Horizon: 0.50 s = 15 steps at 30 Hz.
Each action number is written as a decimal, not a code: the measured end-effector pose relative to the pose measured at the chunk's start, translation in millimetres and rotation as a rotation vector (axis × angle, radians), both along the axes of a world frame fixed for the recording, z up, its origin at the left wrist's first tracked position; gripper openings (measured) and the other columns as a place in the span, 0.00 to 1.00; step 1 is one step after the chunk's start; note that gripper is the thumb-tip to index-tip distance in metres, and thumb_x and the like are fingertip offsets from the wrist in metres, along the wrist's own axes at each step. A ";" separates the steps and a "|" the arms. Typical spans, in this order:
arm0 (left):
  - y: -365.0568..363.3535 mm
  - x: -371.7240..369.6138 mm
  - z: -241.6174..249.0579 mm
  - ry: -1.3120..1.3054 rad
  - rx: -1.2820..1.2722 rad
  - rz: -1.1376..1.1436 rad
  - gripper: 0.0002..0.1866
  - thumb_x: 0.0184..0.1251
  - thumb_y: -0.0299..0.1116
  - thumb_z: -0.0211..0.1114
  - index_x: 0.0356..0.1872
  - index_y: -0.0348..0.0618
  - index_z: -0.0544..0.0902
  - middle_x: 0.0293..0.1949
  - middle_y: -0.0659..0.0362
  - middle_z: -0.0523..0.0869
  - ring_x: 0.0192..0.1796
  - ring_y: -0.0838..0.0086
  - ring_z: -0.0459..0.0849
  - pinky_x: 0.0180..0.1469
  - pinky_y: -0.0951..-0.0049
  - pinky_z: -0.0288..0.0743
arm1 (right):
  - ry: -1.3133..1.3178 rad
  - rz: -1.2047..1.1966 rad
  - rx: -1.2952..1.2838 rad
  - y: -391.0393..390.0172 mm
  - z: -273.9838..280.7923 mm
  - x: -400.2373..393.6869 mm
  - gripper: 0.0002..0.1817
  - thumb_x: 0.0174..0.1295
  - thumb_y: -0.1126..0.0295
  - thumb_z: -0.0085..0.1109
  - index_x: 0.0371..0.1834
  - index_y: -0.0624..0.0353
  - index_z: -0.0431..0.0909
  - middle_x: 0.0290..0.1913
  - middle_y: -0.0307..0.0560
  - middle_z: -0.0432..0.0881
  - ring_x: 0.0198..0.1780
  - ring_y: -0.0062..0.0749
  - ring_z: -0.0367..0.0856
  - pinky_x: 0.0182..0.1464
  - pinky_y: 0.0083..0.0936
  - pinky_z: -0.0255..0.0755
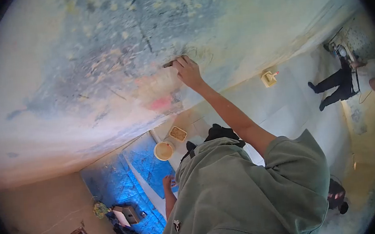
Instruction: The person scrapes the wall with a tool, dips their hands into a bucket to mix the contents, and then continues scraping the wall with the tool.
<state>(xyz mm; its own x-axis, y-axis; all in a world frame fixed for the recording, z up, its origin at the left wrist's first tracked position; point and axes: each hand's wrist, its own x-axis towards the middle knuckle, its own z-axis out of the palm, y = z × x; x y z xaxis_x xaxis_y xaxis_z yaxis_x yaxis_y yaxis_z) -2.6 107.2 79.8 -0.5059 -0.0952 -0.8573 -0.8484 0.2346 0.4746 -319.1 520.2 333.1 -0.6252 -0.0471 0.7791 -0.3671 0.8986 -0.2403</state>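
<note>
My right hand (188, 72) is raised against the patchy, stained wall (120, 16), its fingers closed on a small dark flat piece (168, 64) at the wall's surface. Around it the paint is worn, with grey-blue areas, yellowish flecks, dark scratches and a pink patch (161, 103) just below. My left hand (168, 182) is low by my side, with its fingers bent around something small and pale that I cannot make out.
A round bucket (163, 151) and a rectangular tub (178, 134) stand on the floor near my feet. Blue sheeting (123, 196) covers floor to the left, with cardboard boxes (127, 215) on it. A cream container (269, 79) sits by the wall; another person (342, 81) stands at right.
</note>
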 end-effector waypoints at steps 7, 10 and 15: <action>76.9 -70.2 16.7 0.068 0.063 0.040 0.14 0.59 0.37 0.50 0.41 0.40 0.75 0.33 0.54 0.81 0.21 0.67 0.79 0.23 0.66 0.76 | -0.023 -0.315 -0.312 58.3 -27.1 -2.1 0.11 0.40 0.75 0.55 0.31 0.55 0.73 0.38 0.46 0.74 0.42 0.46 0.72 0.40 0.39 0.69; 112.4 -84.5 21.8 0.060 0.058 -0.037 0.15 0.60 0.36 0.48 0.42 0.39 0.75 0.33 0.53 0.82 0.22 0.66 0.80 0.23 0.66 0.76 | -0.070 -0.080 -0.117 70.6 -38.4 10.0 0.13 0.39 0.77 0.55 0.32 0.54 0.73 0.38 0.45 0.74 0.43 0.45 0.72 0.41 0.39 0.69; 155.2 -96.0 22.7 0.072 0.040 -0.055 0.15 0.60 0.36 0.48 0.42 0.39 0.75 0.34 0.53 0.82 0.23 0.66 0.81 0.24 0.66 0.77 | -0.049 -0.269 -0.121 125.8 11.2 17.0 0.17 0.37 0.72 0.59 0.35 0.52 0.74 0.37 0.41 0.72 0.40 0.40 0.72 0.41 0.35 0.71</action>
